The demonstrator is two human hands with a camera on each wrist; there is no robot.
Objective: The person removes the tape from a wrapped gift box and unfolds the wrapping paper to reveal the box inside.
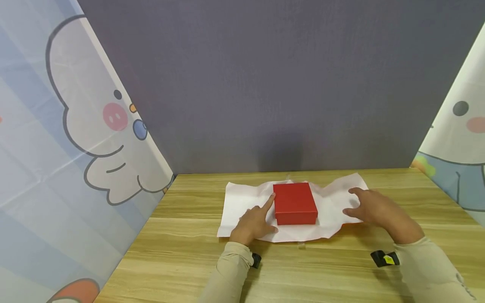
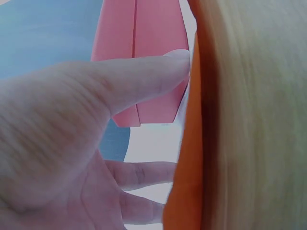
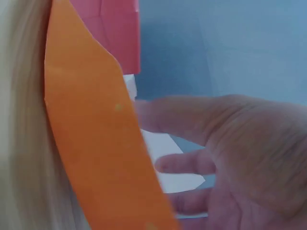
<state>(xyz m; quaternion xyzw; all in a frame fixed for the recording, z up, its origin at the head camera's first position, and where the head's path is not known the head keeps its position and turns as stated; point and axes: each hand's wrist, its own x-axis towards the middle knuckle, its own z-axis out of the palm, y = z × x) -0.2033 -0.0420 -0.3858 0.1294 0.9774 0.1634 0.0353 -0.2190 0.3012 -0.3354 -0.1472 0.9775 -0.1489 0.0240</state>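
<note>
A closed red box (image 1: 294,200) sits in the middle of a creased paper sheet (image 1: 242,202), white on top with an orange underside (image 3: 91,124). My left hand (image 1: 253,223) lies at the box's left, its index finger extended along the box's edge. In the left wrist view the straight thumb (image 2: 144,79) reaches over the paper near the front edge. My right hand (image 1: 373,208) is over the sheet's right end, thumb and fingers spread apart with nothing gripped. The right wrist view has the orange side of the raised front edge facing the camera, hiding the thumb's tip.
The wood-grain table (image 1: 182,252) extends around the paper. A dark grey panel (image 1: 284,92) stands at its back edge, with cartoon-printed curtains (image 1: 57,176) at the sides. Bits of clear tape (image 1: 301,245) show by the sheet's front edge. Black straps (image 1: 379,258) hang by the wrists.
</note>
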